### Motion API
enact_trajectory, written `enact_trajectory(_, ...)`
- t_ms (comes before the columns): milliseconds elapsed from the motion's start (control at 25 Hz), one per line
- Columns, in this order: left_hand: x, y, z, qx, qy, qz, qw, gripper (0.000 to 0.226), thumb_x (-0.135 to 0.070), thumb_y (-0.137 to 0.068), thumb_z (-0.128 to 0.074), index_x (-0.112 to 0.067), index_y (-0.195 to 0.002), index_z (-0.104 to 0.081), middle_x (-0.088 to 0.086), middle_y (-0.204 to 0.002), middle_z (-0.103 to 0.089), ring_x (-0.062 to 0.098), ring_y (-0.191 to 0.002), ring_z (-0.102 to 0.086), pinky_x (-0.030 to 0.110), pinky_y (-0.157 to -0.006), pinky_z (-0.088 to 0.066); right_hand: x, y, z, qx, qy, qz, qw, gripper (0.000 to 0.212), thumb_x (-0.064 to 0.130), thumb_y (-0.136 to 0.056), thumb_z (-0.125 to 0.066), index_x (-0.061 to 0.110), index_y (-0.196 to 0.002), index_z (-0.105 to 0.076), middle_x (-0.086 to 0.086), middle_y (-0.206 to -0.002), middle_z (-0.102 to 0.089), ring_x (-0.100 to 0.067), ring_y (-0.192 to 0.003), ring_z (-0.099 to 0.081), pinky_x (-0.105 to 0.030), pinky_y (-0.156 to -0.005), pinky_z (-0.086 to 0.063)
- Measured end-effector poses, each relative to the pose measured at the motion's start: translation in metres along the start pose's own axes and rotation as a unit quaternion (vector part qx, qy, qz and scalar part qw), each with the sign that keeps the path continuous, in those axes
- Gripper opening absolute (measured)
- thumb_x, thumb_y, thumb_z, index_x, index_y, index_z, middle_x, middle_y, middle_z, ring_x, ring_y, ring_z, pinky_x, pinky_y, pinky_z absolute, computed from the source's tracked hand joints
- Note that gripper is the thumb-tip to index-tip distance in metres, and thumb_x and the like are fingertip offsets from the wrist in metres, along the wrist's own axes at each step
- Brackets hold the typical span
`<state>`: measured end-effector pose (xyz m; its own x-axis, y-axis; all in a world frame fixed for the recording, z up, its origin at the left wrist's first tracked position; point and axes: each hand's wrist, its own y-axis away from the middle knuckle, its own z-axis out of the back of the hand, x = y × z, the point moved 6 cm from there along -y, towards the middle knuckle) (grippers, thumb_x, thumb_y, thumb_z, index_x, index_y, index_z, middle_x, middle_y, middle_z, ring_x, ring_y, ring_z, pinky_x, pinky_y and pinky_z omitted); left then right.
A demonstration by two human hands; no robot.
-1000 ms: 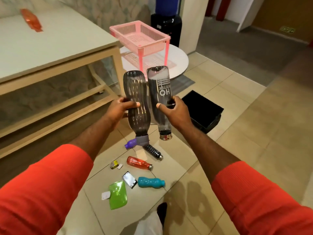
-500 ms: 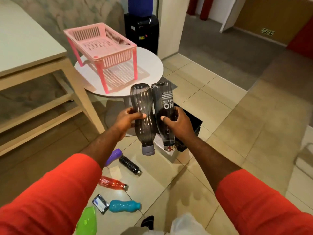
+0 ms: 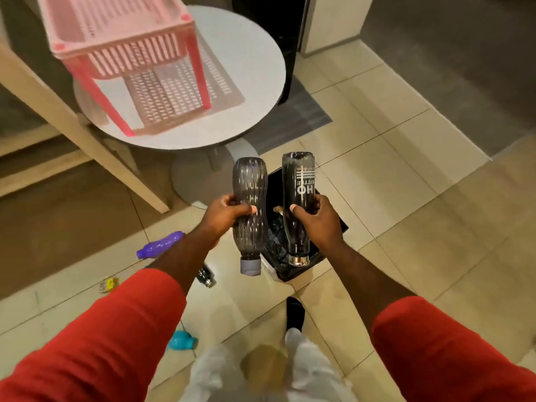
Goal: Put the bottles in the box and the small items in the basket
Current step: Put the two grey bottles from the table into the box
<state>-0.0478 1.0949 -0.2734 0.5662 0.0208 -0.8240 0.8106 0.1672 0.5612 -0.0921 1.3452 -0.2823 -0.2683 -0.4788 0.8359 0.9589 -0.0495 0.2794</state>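
Gripping bottles cap-down over the black box: left hand the ribbed bottle, right hand the lettered bottle (both smoky grey)

we see two smoky, see-through plastic bottles: the ribbed bottle with a matt grey cap, the smooth bottle with a shiny metal cap. the basket is pink slatted plastic, the floor glossy tile.
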Motion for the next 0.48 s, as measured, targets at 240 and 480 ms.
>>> enact_trajectory(240, 0.047, -0.141, -0.084, -0.079, -0.031, 0.053, 0.995, 0.055, -0.020, -0.070, -0.089, -0.014, -0.121, -0.067, 0.003, -0.108, -0.076, 0.019, -0.095, -0.074, 0.041, -0.093, -0.058, -0.104, -0.131, -0.030, 0.060, 0.021, -0.067, 0.996, 0.051, 0.058, -0.067, -0.080, 0.045, -0.106, -0.051, 0.020, -0.102, -0.065, 0.002, -0.093, -0.064, -0.020, -0.072, -0.050)
enact_trajectory(480, 0.163, -0.301, -0.125, -0.157, -0.173, 0.083, 0.969, 0.080, -0.037, -0.064, -0.090, -0.017, -0.131, -0.053, 0.003, -0.115, -0.071, 0.024, -0.100, -0.069, 0.037, -0.091, -0.056, -0.242, -0.254, -0.115, 0.057, 0.081, -0.116, 0.988, 0.059, 0.057, -0.065, -0.079, 0.031, -0.108, -0.049, 0.008, -0.104, -0.067, -0.012, -0.088, -0.067, -0.029, -0.070, -0.054)
